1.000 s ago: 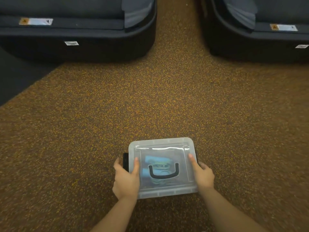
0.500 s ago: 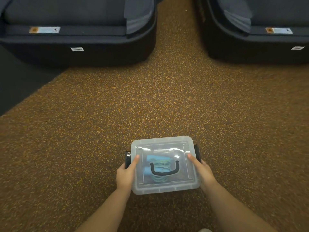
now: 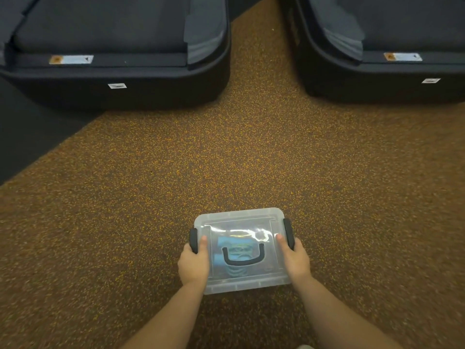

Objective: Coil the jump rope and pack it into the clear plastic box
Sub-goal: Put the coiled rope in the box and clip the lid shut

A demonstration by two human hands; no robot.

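Note:
The clear plastic box (image 3: pixel 239 220) sits on the brown speckled floor near the bottom centre, its lid on and a black carry handle lying flat on top. Through the lid the coiled blue jump rope (image 3: pixel 237 250) shows dimly. My left hand (image 3: pixel 193 264) grips the box's left side, thumb on the lid beside the black left latch (image 3: pixel 193 239). My right hand (image 3: pixel 294 260) grips the right side the same way, thumb on the lid, next to the black right latch (image 3: pixel 288 231).
Two large dark padded machine bases stand at the back, one at the left (image 3: pixel 113 79) and one at the right (image 3: pixel 377 79), with a strip of floor between them. A dark mat (image 3: pixel 30 137) borders the brown floor at the left.
Both hands slid along the box's sides and now sit lower on it, so both black latches show flat against the sides. The view tilted slightly.

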